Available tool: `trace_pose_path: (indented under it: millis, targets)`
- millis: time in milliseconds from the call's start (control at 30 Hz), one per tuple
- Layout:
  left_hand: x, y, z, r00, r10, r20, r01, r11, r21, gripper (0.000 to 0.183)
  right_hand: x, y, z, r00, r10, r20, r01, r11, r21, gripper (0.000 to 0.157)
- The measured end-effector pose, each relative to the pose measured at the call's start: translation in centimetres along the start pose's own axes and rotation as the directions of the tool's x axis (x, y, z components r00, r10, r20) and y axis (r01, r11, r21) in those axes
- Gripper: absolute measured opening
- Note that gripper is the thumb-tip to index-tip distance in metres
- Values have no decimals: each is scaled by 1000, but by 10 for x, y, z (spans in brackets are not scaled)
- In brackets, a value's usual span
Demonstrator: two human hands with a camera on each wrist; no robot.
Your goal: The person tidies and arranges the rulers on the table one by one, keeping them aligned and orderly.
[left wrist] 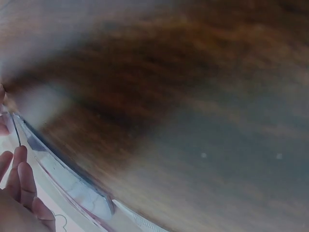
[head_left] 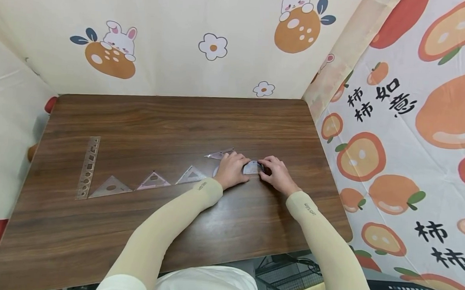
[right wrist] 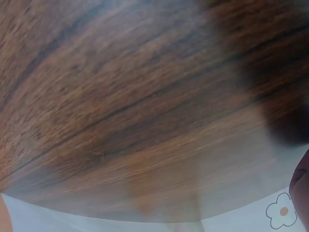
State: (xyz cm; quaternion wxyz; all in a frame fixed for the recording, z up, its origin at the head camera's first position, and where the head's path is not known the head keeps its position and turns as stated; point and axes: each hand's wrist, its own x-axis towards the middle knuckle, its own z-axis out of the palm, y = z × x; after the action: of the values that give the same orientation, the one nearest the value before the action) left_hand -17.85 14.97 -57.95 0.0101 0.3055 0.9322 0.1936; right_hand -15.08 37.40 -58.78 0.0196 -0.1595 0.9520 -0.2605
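In the head view my left hand (head_left: 232, 170) and right hand (head_left: 276, 175) pinch a clear protractor (head_left: 251, 167) from its two sides, above the right half of the table. Fingers cover its ends. A clear set square (head_left: 219, 154) lies just behind the left hand, which partly hides a rounded clear piece (head_left: 215, 171) beside it. To the left wrist camera, the left fingers (left wrist: 27, 179) appear at the edge, near a thin plate seen edge-on. Only a dark bit of the right hand (right wrist: 301, 188) shows in the right wrist view.
Leftward along the brown table (head_left: 171, 120) runs a row: a set square (head_left: 191, 175), a pinkish set square (head_left: 153, 181), a larger set square (head_left: 111, 187) and an upright clear ruler (head_left: 87, 168). Patterned cloth (head_left: 171, 38) borders the back and both sides.
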Motion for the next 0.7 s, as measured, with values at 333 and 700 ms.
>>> trace_pose_path:
  millis: [333,700]
  targets:
    - [1,1,-1,1000,-20,22,20,1000,7,70,2,0,0,1000,0,8,0,1000,-18,42]
    - [-1,1,2,1000,-17,8,17,1000,16,68,-1,-2,2,1000,11,7,-11,1000,-22,42]
